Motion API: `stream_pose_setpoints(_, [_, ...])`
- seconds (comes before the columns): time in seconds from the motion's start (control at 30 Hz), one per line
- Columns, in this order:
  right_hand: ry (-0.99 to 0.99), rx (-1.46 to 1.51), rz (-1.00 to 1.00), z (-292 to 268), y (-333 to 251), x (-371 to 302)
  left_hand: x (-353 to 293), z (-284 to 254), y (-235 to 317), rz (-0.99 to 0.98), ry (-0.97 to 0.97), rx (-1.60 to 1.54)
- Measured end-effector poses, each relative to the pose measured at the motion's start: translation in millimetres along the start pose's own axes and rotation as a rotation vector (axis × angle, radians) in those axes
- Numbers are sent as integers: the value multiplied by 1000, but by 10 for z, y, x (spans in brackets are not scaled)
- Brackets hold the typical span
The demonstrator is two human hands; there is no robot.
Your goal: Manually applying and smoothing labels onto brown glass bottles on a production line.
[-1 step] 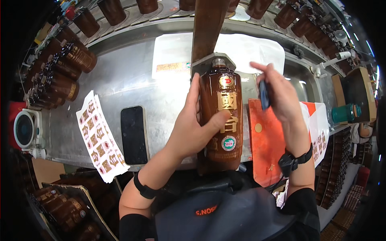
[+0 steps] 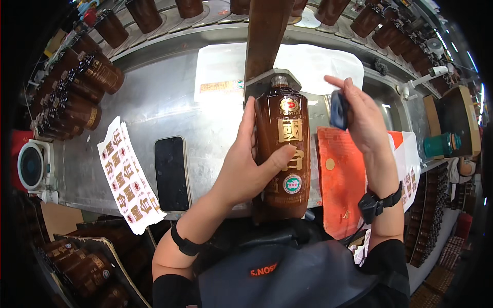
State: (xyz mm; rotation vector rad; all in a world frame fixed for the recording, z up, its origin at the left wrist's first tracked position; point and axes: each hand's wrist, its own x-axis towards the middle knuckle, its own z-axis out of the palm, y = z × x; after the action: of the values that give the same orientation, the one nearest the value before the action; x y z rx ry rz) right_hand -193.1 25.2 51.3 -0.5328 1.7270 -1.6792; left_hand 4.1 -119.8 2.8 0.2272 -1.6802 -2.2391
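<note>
A brown glazed bottle [image 2: 277,190] with gold characters and a round green-and-white emblem lies on its back, its neck pointing away from me against a dark notched rest [image 2: 290,77]. My left hand [image 2: 239,161] grips it from the left, thumb across the front and fingers behind its side. To the right of the bottle, my right hand [image 2: 362,110] is raised with the index finger stretched out. It holds a small flat dark-blue piece [image 2: 339,110], whose kind I cannot make out. Below that hand lies an orange-red sheet or folder [image 2: 336,179].
Left of the bottle lie a black-screened phone [image 2: 170,172] and a printed label sheet [image 2: 123,177]. White paper [image 2: 221,64] rests farther back on the metal table [image 2: 138,102]. Brown bottles [image 2: 100,72] stand at left, and others line the far conveyor [image 2: 215,10]. A brown post [image 2: 264,36] rises behind the rest.
My right hand has shifted slightly to the right with the dark-blue piece, which shows more of its flat face. The left hand and bottle have hardly moved.
</note>
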Motion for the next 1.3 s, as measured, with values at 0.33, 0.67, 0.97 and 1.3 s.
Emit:
stream_pose_setpoints(0.33, [43,-846,-545,393,-580,191,-18,73,-62,-4,45,-26])
stream_pose_setpoints(0.67, [-292,-787,-470,460,-603,33,-38,68,-73,-5,46,-30])
stream_pose_setpoints(0.97, [-412,-1132,-1166,456,-184,-537,-316,-271,-113,94,-196,270])
stream_pose_setpoints(1.3, [-172,-1205,-1168,441,-291,-177,-377,-288,-254,412,-90,822])
